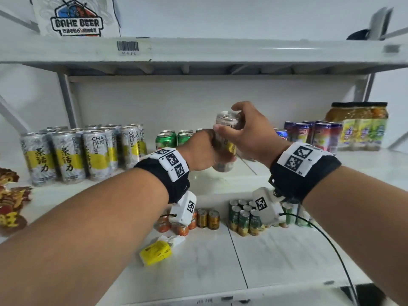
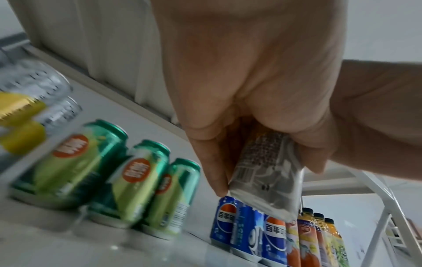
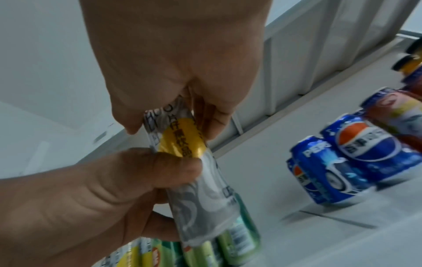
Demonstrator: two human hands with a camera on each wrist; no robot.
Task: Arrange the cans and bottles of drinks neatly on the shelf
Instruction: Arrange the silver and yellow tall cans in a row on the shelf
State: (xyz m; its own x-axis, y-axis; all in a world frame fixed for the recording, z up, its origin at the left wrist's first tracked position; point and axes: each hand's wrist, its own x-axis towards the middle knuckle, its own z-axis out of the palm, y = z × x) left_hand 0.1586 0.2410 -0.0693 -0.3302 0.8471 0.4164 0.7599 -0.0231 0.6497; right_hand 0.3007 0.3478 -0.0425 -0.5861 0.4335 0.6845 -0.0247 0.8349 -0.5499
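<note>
A silver-and-yellow Cha Huo Li can (image 1: 225, 138) is being held upright in the air above the middle shelf (image 1: 364, 164), over the open gap between the green cans (image 1: 167, 138) on the left and the blue Pepsi cans (image 1: 281, 134) on the right. The left hand (image 1: 198, 151) is wrapping its fingers (image 2: 214, 162) around the lower body of the can, while the right hand (image 1: 249, 131) is gripping the upper half, its thumb and fingers (image 3: 217, 115) curling round the sides just under the rim. Both hands are thus clasping the same can. A block of matching Cha Huo Li cans (image 1: 84, 151) is standing at the far left of the shelf, and juice bottles (image 1: 362, 127) are standing at the far right. Smaller cans (image 1: 242, 217) and a yellow tissue pack (image 1: 156, 252) are lying on the lower shelf (image 1: 287, 250).

Judged from this position, the can probably belongs with its matching block. To do this well, the person should be keeping it vertical, carrying it left clear of the green cans, setting the base flat beside the outermost matching can, and turning the label forward before letting go.
</note>
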